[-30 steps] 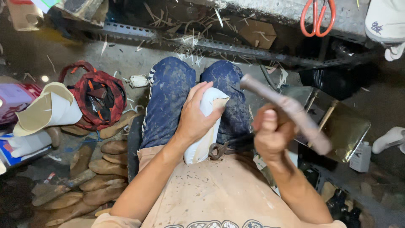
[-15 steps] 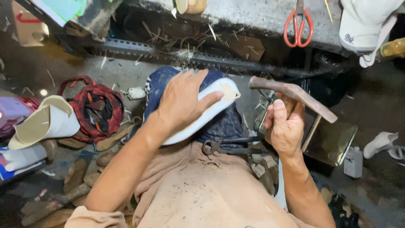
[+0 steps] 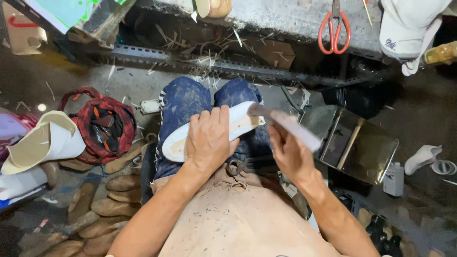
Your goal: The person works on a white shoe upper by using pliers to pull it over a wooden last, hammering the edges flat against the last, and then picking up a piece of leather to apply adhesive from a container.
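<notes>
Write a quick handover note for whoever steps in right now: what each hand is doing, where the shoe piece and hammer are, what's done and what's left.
Left hand: pressed flat on the white shoe piece, pinning it across the knees.
Right hand: gripping the hammer, its head at the piece's right end; motion blur hides whether it is touching.
Pliers lie on the lap, below the piece. Red-handled scissors sit on the bench ahead.
Done: piece positioned and held.
Left: hammering looks underway; progress cannot be told.
</notes>
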